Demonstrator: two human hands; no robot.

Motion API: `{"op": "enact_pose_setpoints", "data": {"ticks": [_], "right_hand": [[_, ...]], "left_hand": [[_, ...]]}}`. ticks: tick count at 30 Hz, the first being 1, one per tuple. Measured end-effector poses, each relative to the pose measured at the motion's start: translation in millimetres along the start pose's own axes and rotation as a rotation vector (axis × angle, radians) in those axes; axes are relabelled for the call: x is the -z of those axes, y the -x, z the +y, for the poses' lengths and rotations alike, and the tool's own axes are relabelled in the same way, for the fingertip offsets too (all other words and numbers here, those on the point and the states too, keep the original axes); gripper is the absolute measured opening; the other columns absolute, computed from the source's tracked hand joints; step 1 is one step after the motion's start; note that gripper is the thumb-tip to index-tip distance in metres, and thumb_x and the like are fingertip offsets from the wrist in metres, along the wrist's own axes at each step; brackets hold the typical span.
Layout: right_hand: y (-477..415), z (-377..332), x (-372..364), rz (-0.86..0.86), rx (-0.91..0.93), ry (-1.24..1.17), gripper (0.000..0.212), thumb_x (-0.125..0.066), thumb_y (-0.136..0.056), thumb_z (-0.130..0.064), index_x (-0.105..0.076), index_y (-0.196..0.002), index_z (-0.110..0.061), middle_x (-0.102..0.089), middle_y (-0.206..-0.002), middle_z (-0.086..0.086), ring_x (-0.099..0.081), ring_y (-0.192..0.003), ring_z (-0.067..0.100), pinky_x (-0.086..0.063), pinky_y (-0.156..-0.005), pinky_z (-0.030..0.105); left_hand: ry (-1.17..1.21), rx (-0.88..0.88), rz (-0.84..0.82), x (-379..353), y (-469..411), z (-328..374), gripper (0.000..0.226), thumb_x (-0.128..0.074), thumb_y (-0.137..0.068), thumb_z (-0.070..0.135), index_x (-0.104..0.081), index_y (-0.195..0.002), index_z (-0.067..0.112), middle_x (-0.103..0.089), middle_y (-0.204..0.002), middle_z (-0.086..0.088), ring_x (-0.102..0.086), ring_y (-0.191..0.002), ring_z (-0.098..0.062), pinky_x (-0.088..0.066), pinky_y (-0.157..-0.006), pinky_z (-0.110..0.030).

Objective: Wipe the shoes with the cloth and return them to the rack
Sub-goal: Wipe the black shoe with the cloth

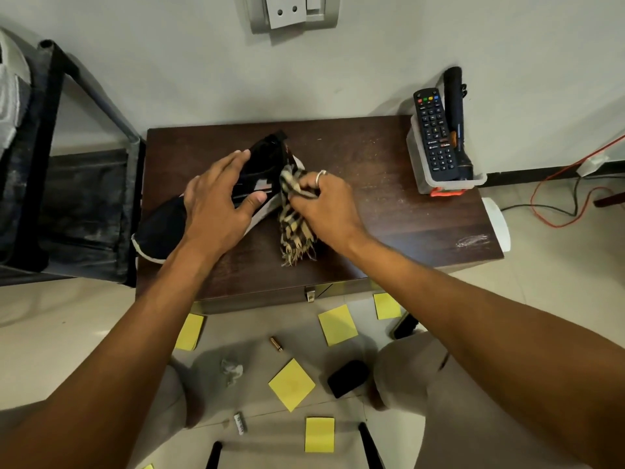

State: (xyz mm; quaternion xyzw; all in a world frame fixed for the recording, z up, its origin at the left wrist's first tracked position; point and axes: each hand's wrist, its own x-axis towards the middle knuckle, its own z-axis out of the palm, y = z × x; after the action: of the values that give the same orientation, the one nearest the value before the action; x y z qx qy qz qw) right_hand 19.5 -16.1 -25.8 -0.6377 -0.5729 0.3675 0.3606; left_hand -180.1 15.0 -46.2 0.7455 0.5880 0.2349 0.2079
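Note:
A black shoe (pixel 162 228) with a white sole lies on the dark wooden table (pixel 372 170), toe toward the near left corner. My left hand (pixel 216 198) grips its middle, fingers over the top and thumb on the side. My right hand (pixel 321 201), with a ring on one finger, holds a bunched checked cloth (pixel 294 218) pressed against the shoe's side near the heel. The cloth's fringed end hangs down onto the table. The dark shoe rack (pixel 84 198) stands to the left of the table.
A clear box (pixel 439 184) at the table's far right holds a remote control (pixel 436 137) and a black torch (pixel 456 113). Yellow sticky notes (pixel 292 384), a battery (pixel 276 344), crumpled paper and a small black object (pixel 348 377) lie on the floor by my knees. Cables run at right.

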Motion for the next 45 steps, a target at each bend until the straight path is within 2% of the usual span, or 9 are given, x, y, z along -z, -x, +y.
{"op": "enact_pose_setpoints", "data": {"ticks": [4,10,14,19,25,31,39,42,45], "right_hand": [[10,2,-1,-0.164,-0.080,0.088,0.015,-0.072,-0.086,-0.008,-0.081,-0.095,-0.015,-0.065,-0.063,-0.009,-0.052,-0.048,-0.005,-0.039,-0.051,0.011],[-20,-11,6,0.255,-0.008,-0.034,0.011,-0.068,-0.090,-0.015,-0.078,-0.091,-0.020,-0.070,-0.083,0.002,-0.062,-0.075,0.006,-0.044,-0.063,0.011],[-20,-6,-10,0.146,-0.004,-0.026,0.014,-0.070,-0.087,-0.021,-0.079,-0.099,-0.021,-0.070,-0.094,0.001,-0.065,-0.087,0.008,-0.053,-0.076,0.024],[-6,-6,3,-0.002,0.079,0.116,0.015,-0.075,-0.083,-0.014,-0.080,-0.096,-0.018,-0.063,-0.087,-0.004,-0.060,-0.077,0.005,-0.045,-0.068,0.018],[-15,-17,-5,0.104,0.287,0.258,0.034,-0.075,-0.086,-0.013,-0.074,-0.120,-0.012,-0.052,-0.093,-0.001,-0.054,-0.077,0.008,-0.048,-0.067,0.022],[2,-17,-22,-0.141,0.270,0.275,0.025,-0.072,-0.085,-0.013,-0.078,-0.109,-0.017,-0.050,-0.088,-0.014,-0.051,-0.076,0.000,-0.038,-0.064,0.006],[-17,-12,-4,0.106,0.374,0.437,0.032,-0.073,-0.088,-0.015,-0.074,-0.119,-0.012,-0.044,-0.094,-0.004,-0.054,-0.074,0.014,-0.053,-0.066,0.030],[-10,-14,-17,0.018,0.385,0.391,0.030,-0.070,-0.089,-0.013,-0.074,-0.119,-0.012,-0.046,-0.098,-0.009,-0.050,-0.079,0.005,-0.044,-0.067,0.016],[-8,-16,-22,-0.153,0.361,0.374,0.025,-0.067,-0.088,-0.013,-0.078,-0.110,-0.013,-0.053,-0.092,-0.005,-0.050,-0.077,0.005,-0.046,-0.067,0.019]], "left_hand": [[0.001,-0.007,0.006,-1,0,0,0.067,-0.064,-0.097,0.039,-0.035,-0.156,0.031,-0.037,-0.160,0.004,-0.035,-0.146,-0.020,-0.016,-0.122,-0.050],[0.000,-0.011,0.006,-1,-1,-1,0.066,-0.062,-0.097,0.042,-0.035,-0.156,0.032,-0.037,-0.160,0.005,-0.035,-0.146,-0.019,-0.017,-0.122,-0.051],[0.001,-0.006,0.001,-1,-1,-1,0.066,-0.062,-0.098,0.041,-0.034,-0.157,0.032,-0.036,-0.161,0.004,-0.033,-0.147,-0.019,-0.016,-0.122,-0.052],[0.018,0.020,-0.024,1,0,3,0.064,-0.060,-0.100,0.038,-0.033,-0.157,0.033,-0.033,-0.163,0.006,-0.030,-0.148,-0.017,-0.010,-0.124,-0.048],[0.118,0.076,-0.118,8,-2,1,0.057,-0.047,-0.107,0.021,-0.028,-0.159,0.035,-0.026,-0.166,0.010,-0.016,-0.155,-0.015,0.005,-0.126,-0.045],[0.112,0.081,-0.115,8,-2,3,0.061,-0.046,-0.105,0.013,-0.028,-0.159,0.034,-0.026,-0.166,0.009,-0.016,-0.155,-0.013,0.005,-0.126,-0.045],[0.139,0.095,-0.088,8,0,6,0.062,-0.046,-0.106,0.017,-0.023,-0.161,0.033,-0.021,-0.168,0.010,-0.011,-0.155,-0.015,0.006,-0.126,-0.044],[0.132,0.085,-0.090,6,-1,3,0.064,-0.047,-0.106,0.016,-0.021,-0.162,0.031,-0.021,-0.168,0.008,-0.011,-0.156,-0.015,0.007,-0.125,-0.044],[0.128,0.091,-0.152,7,-3,-1,0.072,-0.045,-0.104,0.013,-0.009,-0.164,0.031,-0.015,-0.170,0.005,-0.003,-0.157,-0.011,0.012,-0.125,-0.041]]}}
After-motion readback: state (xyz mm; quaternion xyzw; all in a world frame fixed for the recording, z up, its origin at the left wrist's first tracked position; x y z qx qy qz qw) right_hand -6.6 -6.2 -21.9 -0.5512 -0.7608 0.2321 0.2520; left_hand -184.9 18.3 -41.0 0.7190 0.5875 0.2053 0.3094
